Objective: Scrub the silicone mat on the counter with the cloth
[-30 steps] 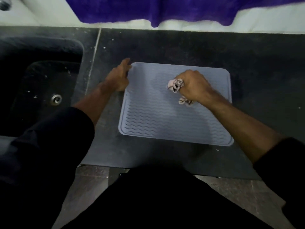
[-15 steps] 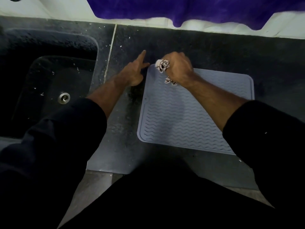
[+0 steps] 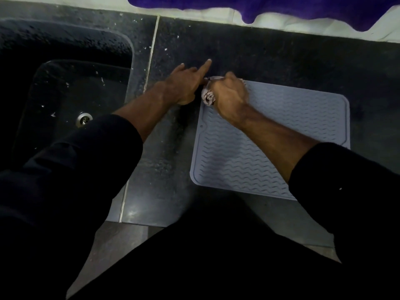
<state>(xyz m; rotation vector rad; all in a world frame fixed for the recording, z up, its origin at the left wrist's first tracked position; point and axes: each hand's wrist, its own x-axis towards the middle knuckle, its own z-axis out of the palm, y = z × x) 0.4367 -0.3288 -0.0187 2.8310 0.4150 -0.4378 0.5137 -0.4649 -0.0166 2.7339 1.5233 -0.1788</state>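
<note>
Two hands meet at the far left corner of the silicone mat (image 3: 270,152), a pale grey square with wavy ridges lying flat on the dark counter (image 3: 281,57). The right hand (image 3: 229,98) is fisted tight around the cloth (image 3: 208,96), a crumpled pale wad that bulges out on the thumb side and sits pressed on the mat's corner, directly under the fist. The left hand (image 3: 184,85) rests on the counter just beside that corner, touching or nearly touching the cloth; its forefinger and another finger point straight out away from the body, and it holds nothing. The rest of the mat stretches bare toward the right forearm, which crosses it. The black sink (image 3: 65,94) with its metal drain (image 3: 84,118) lies well to the left. A purple towel (image 3: 281,5) hangs along the top edge.
</note>
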